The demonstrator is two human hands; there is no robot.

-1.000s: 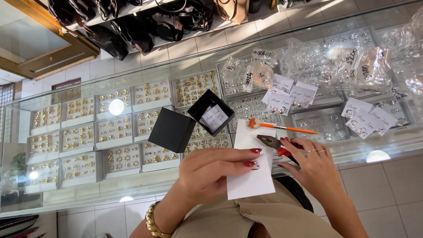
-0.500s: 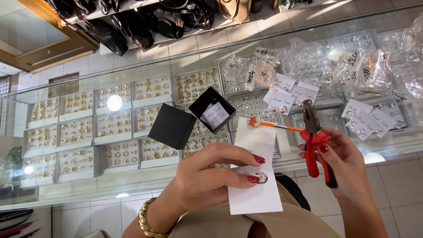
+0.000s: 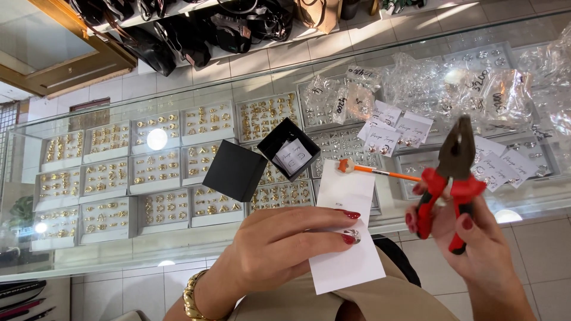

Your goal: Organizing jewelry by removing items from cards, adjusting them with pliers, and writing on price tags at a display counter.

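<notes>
My left hand [image 3: 279, 249] rests on the glass counter and pinches a small silver ring [image 3: 353, 234] between thumb and fingertips, over a white paper slip [image 3: 348, 238]. My right hand [image 3: 470, 238] is raised at the right and grips red-handled pliers [image 3: 450, 178] with their dark jaws pointing up and apart from the ring. A gold bracelet [image 3: 191, 297] sits on my left wrist.
An open black box [image 3: 289, 148] with a card inside and its lid [image 3: 235, 171] lie on the glass [image 3: 119, 249]. An orange pencil [image 3: 377, 171] lies beyond the slip. Trays of gold rings [image 3: 154, 172] fill the case below; plastic bags and white tags [image 3: 392, 128] lie at right.
My right hand has picked the pliers up off the counter and lifted them upright to the right. My left hand stays on the slip with the ring.
</notes>
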